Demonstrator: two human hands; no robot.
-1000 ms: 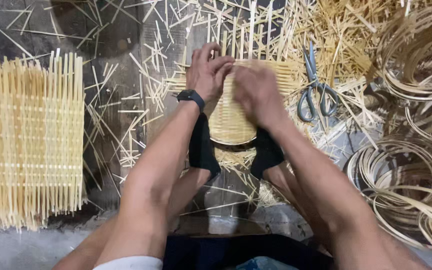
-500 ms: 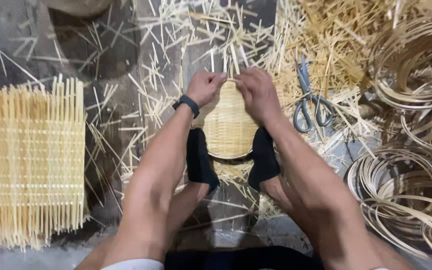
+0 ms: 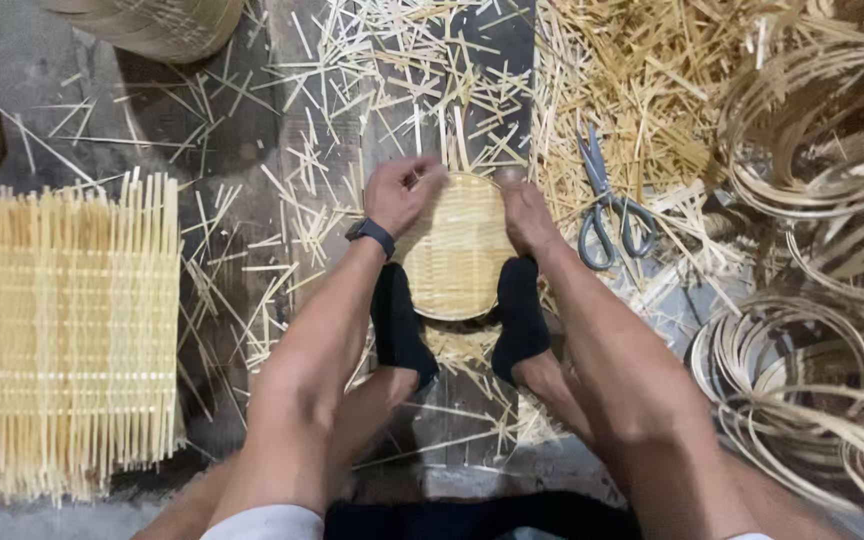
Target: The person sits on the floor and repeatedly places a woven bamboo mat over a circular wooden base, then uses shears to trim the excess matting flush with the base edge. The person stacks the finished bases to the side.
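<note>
Bamboo weaving in hand, pinned between two dark-socked feet.

Left hand (image 3: pixel 399 193) is curling shut, fingers pinching at the far rim of the small round woven basket (image 3: pixel 457 250); right hand (image 3: pixel 526 212) is pressing closed on the rim just beside it, steadying the piece. Feet (image 3: pixel 402 330) are clamping below both grips, freeing the fingers; scissors (image 3: pixel 607 205) are lying right of them.

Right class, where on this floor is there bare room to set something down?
Barest: the dark floor between the woven mat and the round basket, though lightly strewn. Crowded: the splint heap around the scissors, and the coiled hoops on the right.
</note>
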